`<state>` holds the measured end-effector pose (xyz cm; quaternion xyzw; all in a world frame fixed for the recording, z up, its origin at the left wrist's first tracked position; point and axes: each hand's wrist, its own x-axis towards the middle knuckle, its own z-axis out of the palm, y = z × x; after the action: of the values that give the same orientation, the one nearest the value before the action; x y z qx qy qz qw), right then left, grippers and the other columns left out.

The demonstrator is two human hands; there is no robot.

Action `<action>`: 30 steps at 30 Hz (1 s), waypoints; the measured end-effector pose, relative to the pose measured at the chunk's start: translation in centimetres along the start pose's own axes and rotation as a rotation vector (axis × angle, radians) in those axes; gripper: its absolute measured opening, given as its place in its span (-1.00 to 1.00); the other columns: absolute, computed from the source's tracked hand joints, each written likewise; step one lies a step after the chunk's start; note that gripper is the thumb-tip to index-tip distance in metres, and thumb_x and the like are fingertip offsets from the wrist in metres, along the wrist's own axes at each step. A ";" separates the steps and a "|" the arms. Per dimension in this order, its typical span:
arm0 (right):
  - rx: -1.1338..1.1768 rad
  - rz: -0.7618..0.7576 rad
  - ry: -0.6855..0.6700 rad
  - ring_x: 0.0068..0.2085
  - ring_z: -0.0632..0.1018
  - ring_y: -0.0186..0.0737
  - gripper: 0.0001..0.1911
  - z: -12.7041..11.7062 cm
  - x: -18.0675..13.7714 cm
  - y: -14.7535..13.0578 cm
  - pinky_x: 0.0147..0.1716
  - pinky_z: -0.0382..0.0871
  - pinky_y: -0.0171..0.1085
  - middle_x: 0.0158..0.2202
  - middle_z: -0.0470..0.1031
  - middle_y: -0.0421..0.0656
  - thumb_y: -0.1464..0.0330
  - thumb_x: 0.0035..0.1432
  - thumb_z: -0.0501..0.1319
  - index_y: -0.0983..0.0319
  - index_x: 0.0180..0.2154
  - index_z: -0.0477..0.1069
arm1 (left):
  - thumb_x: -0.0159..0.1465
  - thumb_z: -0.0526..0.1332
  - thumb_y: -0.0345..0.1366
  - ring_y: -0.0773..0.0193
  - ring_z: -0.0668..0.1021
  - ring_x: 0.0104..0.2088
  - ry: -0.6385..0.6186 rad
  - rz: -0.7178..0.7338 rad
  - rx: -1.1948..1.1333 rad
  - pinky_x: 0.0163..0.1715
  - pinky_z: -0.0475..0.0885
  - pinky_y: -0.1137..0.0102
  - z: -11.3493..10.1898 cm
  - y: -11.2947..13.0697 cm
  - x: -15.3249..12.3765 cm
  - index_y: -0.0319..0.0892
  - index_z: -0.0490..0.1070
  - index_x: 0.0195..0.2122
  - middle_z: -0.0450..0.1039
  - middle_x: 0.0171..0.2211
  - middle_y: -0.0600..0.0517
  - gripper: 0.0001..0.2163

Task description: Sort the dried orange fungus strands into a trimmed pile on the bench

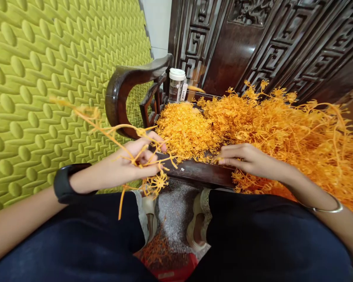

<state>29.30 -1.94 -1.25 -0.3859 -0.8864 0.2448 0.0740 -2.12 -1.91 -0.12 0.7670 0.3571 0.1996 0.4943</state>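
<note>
Here we hold a small bunch of orange plastic sprigs (135, 156) at centre-left of the frame, our left hand (135, 162) closed around it, fingers curled over the stems. Long strands fan out toward the upper left and one hangs down over our dark trousers (85, 239); the bunch seems gathered by the stems so the branching tips stay free. Our right hand (247, 158) lies right of centre, fingers nearly flat and close together, tips touching the edge of the big heap of orange sprigs (267, 133). Whether that grip has pinched a sprig we cannot tell, since the fingertips are buried in the strands.

The heap covers the seat of a dark carved wooden chair (200, 172), whose front rail shows bare between our hands and whose curved armrest (126, 84) rises at centre-left. At the back of the seat stands a clear jar with a white lid (176, 84), upright, with a small labelled item just beside it that is too small to make out. A black wristband (63, 184) sits on our left wrist, a thin metal bangle (331, 207) on the right.

A quilted green panel (47, 78) fills the left. Below, between our knees, are speckled floor (176, 211), a few fallen sprigs and something red, cut off at the lower edge.
</note>
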 end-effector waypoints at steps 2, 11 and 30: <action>-0.018 0.067 0.038 -0.38 0.41 -0.32 -0.67 -0.1 -0.4 1.2 -0.31 0.25 -0.31 -0.43 0.39 -0.14 0.24 0.27 0.03 0.29 -0.40 0.43 | 0.18 0.16 -0.29 0.45 0.25 -0.60 0.062 -0.023 0.002 -0.60 0.20 0.54 -0.4 -0.7 0.0 -0.16 0.18 -0.14 0.19 -0.63 0.21 -0.75; 0.878 0.285 0.526 -0.30 0.53 -0.32 -0.61 1.1 4.2 1.4 -0.12 0.41 -0.26 -0.23 0.51 -0.16 0.38 0.09 0.20 0.19 0.00 0.36 | 0.18 0.19 -0.24 0.43 0.38 -0.49 0.082 -0.007 -0.016 -0.48 0.31 0.53 0.2 -0.2 1.7 -0.20 0.28 -0.16 0.34 -0.49 0.12 -0.77; 1.739 0.491 0.820 -0.03 0.52 -0.38 -0.72 1.4 9.6 3.9 -0.15 0.49 -0.52 -0.06 0.46 0.02 0.63 0.18 -0.07 0.34 -0.12 0.26 | 0.24 0.14 -0.25 0.47 0.39 -0.53 0.172 0.120 -0.144 -0.54 0.29 0.55 1.2 0.8 4.5 -0.23 0.31 -0.23 0.35 -0.50 0.13 -0.84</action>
<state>24.74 6.69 -4.96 -0.4251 -0.1997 0.6661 0.5793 1.93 0.47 -0.13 0.7294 0.3366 0.3191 0.5029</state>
